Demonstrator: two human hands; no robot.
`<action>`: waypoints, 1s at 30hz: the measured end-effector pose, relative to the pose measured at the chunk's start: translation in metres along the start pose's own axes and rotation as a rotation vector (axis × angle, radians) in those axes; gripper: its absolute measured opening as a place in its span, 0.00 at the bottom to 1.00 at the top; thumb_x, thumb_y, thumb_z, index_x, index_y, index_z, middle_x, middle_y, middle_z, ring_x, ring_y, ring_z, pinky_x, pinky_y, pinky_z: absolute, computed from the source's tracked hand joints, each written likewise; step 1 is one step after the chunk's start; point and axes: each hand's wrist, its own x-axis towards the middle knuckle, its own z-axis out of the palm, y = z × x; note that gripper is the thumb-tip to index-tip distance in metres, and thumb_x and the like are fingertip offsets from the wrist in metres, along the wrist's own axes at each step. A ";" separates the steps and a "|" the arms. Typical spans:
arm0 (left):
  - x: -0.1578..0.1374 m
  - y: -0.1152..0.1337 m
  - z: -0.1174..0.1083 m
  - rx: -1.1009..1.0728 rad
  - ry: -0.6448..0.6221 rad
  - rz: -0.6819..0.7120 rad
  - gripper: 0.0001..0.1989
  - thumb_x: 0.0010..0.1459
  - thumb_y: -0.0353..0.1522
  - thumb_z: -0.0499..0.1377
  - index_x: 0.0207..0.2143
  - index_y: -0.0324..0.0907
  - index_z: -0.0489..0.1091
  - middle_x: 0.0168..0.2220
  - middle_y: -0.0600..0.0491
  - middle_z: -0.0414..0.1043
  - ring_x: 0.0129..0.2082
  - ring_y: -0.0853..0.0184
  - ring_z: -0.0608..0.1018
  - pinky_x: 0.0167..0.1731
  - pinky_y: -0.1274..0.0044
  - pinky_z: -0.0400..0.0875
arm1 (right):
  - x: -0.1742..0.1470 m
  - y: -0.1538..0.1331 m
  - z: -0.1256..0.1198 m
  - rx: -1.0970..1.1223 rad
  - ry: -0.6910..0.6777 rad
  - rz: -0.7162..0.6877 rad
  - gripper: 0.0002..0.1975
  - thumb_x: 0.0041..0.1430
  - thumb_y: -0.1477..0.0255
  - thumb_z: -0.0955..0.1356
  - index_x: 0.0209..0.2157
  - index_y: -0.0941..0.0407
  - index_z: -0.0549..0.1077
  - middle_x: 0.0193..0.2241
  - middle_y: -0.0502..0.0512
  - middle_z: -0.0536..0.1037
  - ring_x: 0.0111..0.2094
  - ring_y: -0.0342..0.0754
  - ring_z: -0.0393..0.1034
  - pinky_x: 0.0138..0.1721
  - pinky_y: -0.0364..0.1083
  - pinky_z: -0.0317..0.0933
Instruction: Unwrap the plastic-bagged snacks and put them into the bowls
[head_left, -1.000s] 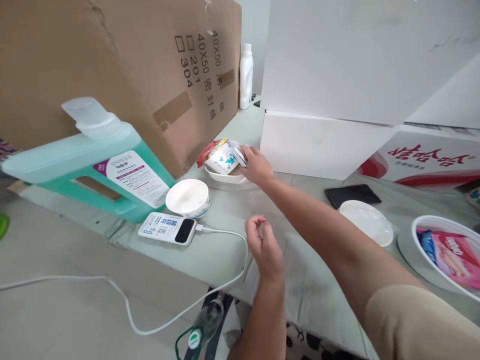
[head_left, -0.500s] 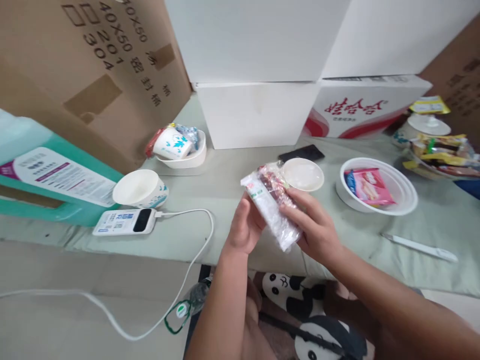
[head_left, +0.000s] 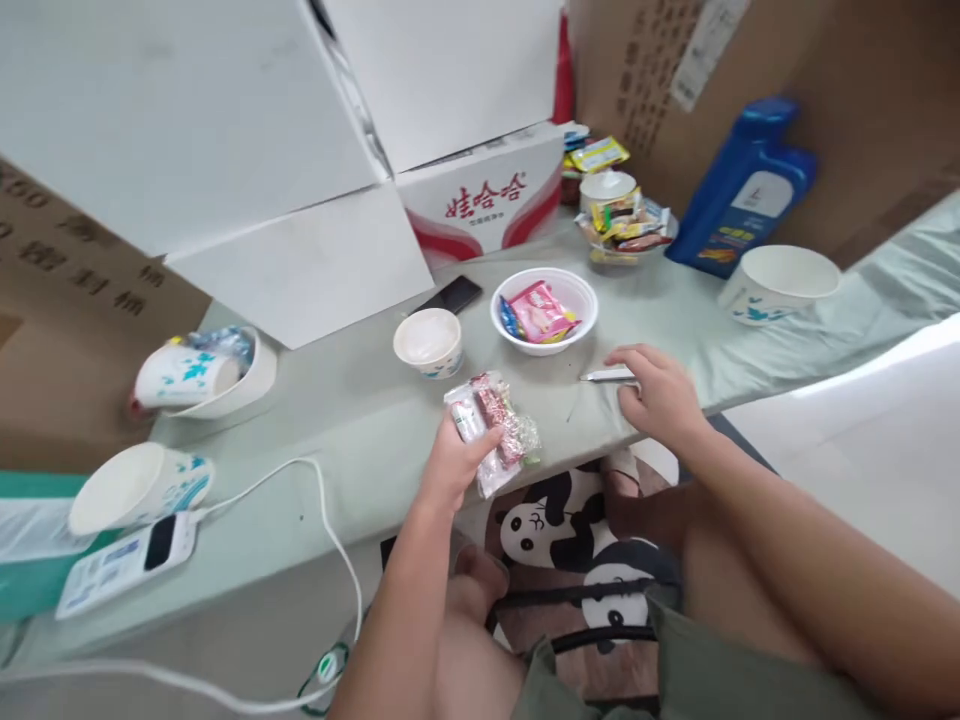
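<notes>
My left hand is closed on wrapped snacks at the table's front edge: a white packet, a shiny red-wrapped piece and a crinkled clear greenish wrapper. The thumb presses across them from above. To the right, my right hand is round the handle of a slim white knife-like tool, thumb and forefinger on either side. Its thin pointed tip sticks out to the left, and the rest is hidden under the hand. Beyond the snacks stands a paper cup.
A white bowl holds pink and blue packets. Behind it are a black phone, a dish of snacks and a blue bottle. A paper bowl stands right. At left are a power bank, its cable and another cup.
My right hand has let go of the snacks and moved right to the slim white tool. My left hand keeps the snacks. The view has swung right.
</notes>
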 end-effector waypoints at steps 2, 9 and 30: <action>0.004 -0.004 0.015 0.003 0.024 0.032 0.36 0.42 0.36 0.73 0.53 0.43 0.63 0.49 0.47 0.76 0.46 0.59 0.80 0.49 0.66 0.74 | 0.000 0.030 0.006 -0.084 -0.044 0.083 0.24 0.53 0.76 0.62 0.52 0.59 0.74 0.53 0.66 0.76 0.54 0.62 0.71 0.56 0.59 0.64; 0.027 -0.014 0.034 0.110 0.122 0.223 0.43 0.50 0.33 0.68 0.63 0.51 0.48 0.55 0.48 0.70 0.48 0.63 0.78 0.54 0.68 0.70 | 0.003 0.057 0.003 -0.101 -0.206 0.137 0.16 0.64 0.63 0.60 0.41 0.54 0.77 0.44 0.65 0.80 0.47 0.63 0.73 0.46 0.59 0.65; 0.013 -0.021 0.030 0.406 -0.107 0.333 0.31 0.47 0.30 0.64 0.55 0.45 0.63 0.46 0.50 0.74 0.39 0.62 0.76 0.42 0.72 0.70 | 0.005 -0.059 0.024 1.208 -0.406 0.416 0.08 0.66 0.63 0.62 0.38 0.53 0.64 0.45 0.56 0.80 0.35 0.44 0.77 0.35 0.46 0.72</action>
